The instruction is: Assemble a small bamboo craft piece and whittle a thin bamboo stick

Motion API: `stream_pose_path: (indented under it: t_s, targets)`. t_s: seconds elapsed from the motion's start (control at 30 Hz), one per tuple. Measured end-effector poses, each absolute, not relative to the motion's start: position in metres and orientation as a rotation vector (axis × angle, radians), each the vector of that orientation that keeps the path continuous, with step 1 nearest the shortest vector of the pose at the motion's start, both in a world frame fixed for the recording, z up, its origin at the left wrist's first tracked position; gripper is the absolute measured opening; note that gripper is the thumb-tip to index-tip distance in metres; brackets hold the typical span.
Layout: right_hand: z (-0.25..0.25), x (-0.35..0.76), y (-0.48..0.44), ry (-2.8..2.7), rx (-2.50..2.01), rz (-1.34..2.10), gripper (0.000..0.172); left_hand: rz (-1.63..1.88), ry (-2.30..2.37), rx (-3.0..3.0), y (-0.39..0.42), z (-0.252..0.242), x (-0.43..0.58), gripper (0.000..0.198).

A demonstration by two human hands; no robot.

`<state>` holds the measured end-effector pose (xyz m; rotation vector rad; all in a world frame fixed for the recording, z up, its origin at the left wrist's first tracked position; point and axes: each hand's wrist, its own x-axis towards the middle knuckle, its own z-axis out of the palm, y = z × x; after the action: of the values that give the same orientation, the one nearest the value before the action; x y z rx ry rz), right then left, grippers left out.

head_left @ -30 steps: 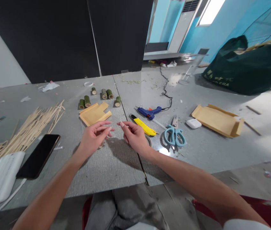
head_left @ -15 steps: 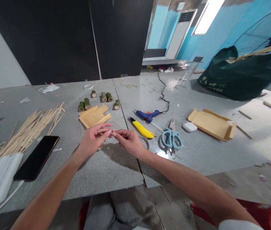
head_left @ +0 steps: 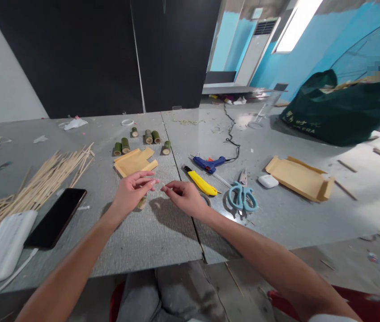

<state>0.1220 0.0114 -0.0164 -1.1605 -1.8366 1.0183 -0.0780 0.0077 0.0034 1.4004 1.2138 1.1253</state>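
Observation:
My left hand (head_left: 132, 191) and my right hand (head_left: 185, 197) hover close together over the grey table (head_left: 149, 237). The right thumb and forefinger pinch a tiny thin pale sliver (head_left: 161, 184) that points toward the left fingertips. My left hand's fingers are spread and hold nothing; its tips sit just beside the sliver's end. A small bamboo piece (head_left: 141, 204) lies on the table partly under my left hand. A tape ring (head_left: 207, 197) is half hidden behind my right hand.
Close by lie a yellow utility knife (head_left: 202, 181), a blue glue gun (head_left: 210, 163), blue scissors (head_left: 242, 197), a white case (head_left: 268, 181), cardboard pieces (head_left: 134, 162) (head_left: 299, 177) and green bamboo segments (head_left: 151, 137). At the left are bamboo sticks (head_left: 35, 188), a phone (head_left: 55, 217) and a white power bank (head_left: 3, 248). A green bag (head_left: 344, 112) stands at the far right.
The hands came together with fingertips meeting half a second ago and have now drawn slightly apart. The view has shifted a little.

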Motion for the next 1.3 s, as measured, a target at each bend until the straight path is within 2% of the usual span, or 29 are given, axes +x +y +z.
stream_pose_path:
  t_s: [0.17, 0.57, 0.87, 1.3]
  targets:
    - [-0.019, 0.117, 0.009, -1.679, -1.015, 1.298, 0.044, 1.088, 1.202, 1.428, 0.008, -0.001, -0.078, 0.042]
    - [-0.02, 0.112, 0.012, -1.486, -1.037, 1.486, 0.054, 1.066, 1.147, 1.587, 0.002, 0.002, -0.072, 0.035]
    - [-0.025, 0.109, 0.013, -1.39, -1.055, 1.364, 0.051, 1.079, 1.135, 1.321, 0.002, -0.001, -0.068, 0.041]
    - [-0.021, 0.114, 0.009, -1.563, -1.092, 0.965, 0.036, 1.042, 1.088, 1.278, 0.001, 0.006, -0.07, 0.031]
